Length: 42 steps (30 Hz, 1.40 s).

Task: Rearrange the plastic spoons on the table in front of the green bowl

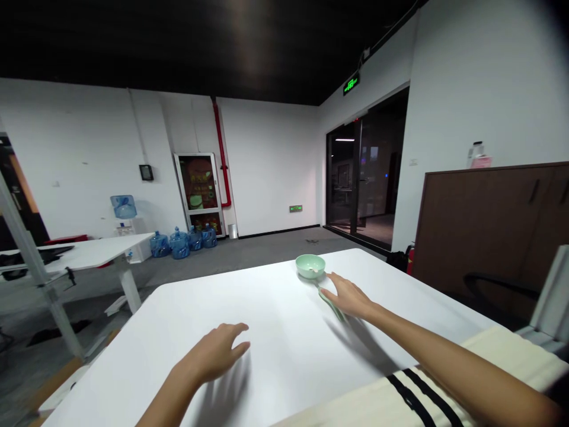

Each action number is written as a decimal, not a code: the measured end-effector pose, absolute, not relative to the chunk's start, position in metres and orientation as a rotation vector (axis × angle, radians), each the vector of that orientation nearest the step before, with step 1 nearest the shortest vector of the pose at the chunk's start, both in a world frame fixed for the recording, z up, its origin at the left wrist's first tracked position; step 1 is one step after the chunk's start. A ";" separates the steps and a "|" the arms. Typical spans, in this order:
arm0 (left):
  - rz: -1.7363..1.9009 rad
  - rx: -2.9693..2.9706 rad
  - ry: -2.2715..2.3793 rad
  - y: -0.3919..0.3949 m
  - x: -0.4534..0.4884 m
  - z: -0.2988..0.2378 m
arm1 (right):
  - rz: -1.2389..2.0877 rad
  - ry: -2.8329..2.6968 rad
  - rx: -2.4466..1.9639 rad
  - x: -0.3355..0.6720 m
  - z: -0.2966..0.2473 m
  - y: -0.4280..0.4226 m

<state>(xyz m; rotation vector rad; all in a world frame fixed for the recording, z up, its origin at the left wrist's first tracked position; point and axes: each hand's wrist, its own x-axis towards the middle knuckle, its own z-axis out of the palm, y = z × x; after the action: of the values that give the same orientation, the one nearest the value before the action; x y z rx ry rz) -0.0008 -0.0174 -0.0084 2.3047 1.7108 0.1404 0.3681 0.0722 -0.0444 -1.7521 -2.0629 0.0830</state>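
Note:
A small pale green pan [310, 265] sits on the white table [275, 320] toward its far side, something small and pale inside it. Its green handle [331, 303] runs back toward me. My right hand [349, 296] lies over that handle, fingers stretched forward and resting on it, not wrapped round it. My left hand [217, 353] hovers low over the bare tabletop nearer to me, fingers loosely spread and holding nothing.
A cream cloth with black stripes [427, 385] lies at the table's near right edge. A brown cabinet [493, 225] and a dark chair [498, 290] stand to the right. Another white desk [89, 252] stands at left, with water jugs [180, 243] by the far wall.

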 end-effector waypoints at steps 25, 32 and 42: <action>0.165 2.326 1.684 -0.011 -0.005 -0.018 | 0.116 -2.063 -1.733 0.375 -0.050 0.073; 0.149 2.321 1.708 -0.014 -0.001 -0.013 | 0.123 -2.064 -1.740 0.376 -0.051 0.075; 0.118 2.328 1.707 -0.013 0.000 -0.013 | 0.096 -2.097 -1.746 0.378 -0.054 0.076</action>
<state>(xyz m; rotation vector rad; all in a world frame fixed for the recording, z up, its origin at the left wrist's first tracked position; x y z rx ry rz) -0.0004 -0.0134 -0.0127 2.3284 1.7066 0.1179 0.3775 0.0760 -0.0537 -1.7456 -2.0967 0.0956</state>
